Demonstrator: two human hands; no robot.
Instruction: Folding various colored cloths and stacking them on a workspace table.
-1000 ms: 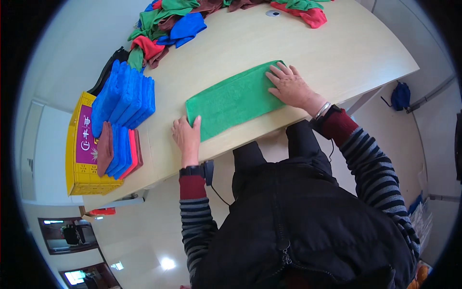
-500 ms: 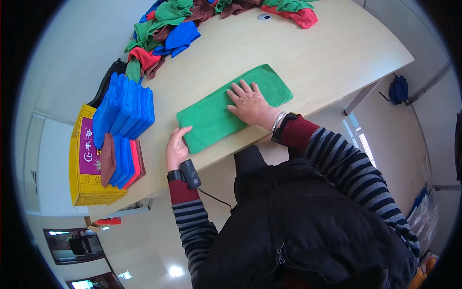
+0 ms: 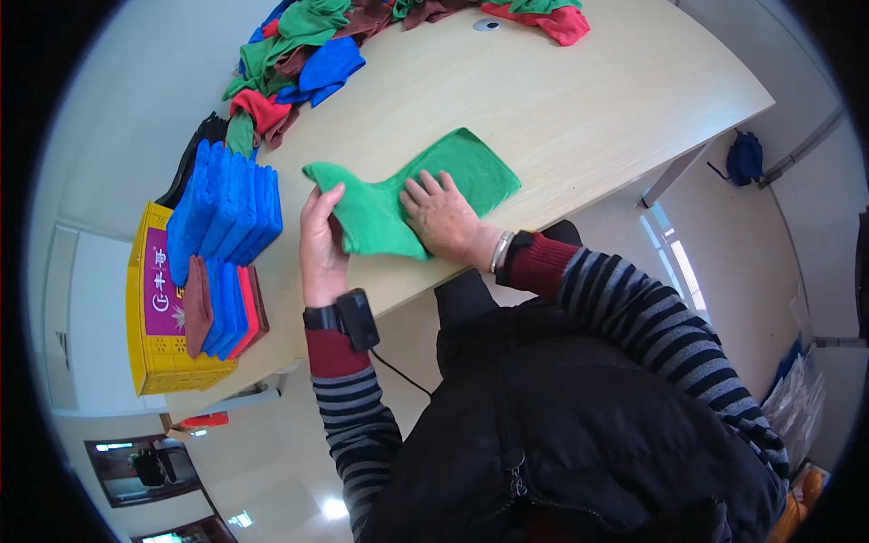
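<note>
A green cloth (image 3: 471, 172), folded into a long strip, lies on the pale wooden table (image 3: 625, 109) in front of me. Its left end is raised off the tabletop and bent upward. My left hand (image 3: 323, 237) grips that raised end, thumb on top and fingers underneath. Flat on the middle of the strip rests my right hand (image 3: 444, 220), its fingers spread. The right part of the cloth stays flat on the table.
At left stand folded blue cloths (image 3: 226, 204), with smaller brown, blue and red ones (image 3: 226, 308) in front. Beside them is a yellow box (image 3: 149, 348). A heap of crumpled cloths (image 3: 299, 59) lies along the far edge, and a red and green bundle (image 3: 543, 18) lies farther right.
My left hand has lifted the cloth's left end and bent it up, moving away from me. The right hand has slid slightly left, still on the cloth.
</note>
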